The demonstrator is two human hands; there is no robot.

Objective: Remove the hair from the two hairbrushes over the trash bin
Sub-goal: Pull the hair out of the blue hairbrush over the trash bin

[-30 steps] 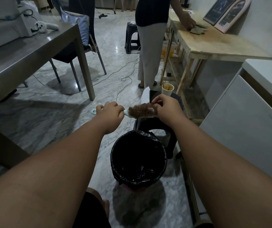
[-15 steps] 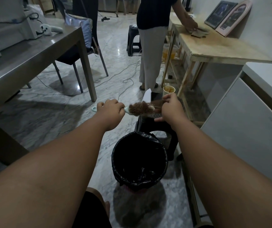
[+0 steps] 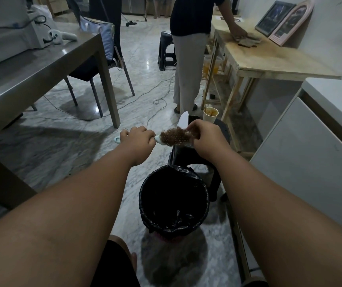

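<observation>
A pale hairbrush (image 3: 173, 139) matted with brown hair is held level, above and just beyond the far rim of the trash bin. My left hand (image 3: 140, 138) is closed around its light handle, whose end sticks out to the left. My right hand (image 3: 204, 135) pinches the clump of brown hair (image 3: 188, 132) at the brush's right end. The round trash bin (image 3: 145, 204) with a black liner stands on the floor below and nearer to me. I see no second hairbrush.
A black stool (image 3: 217, 175) behind the bin carries a paper cup (image 3: 210, 113), a white sheet and a dark flat item. A person (image 3: 188, 59) stands at a wooden table (image 3: 269, 61). A grey table (image 3: 42, 67) is left, a white cabinet (image 3: 310, 162) right. Cables cross the floor.
My right hand has shifted from covering the brush head to pinching the hair at its right end, and the clump has lifted a little. My left hand keeps its grip.
</observation>
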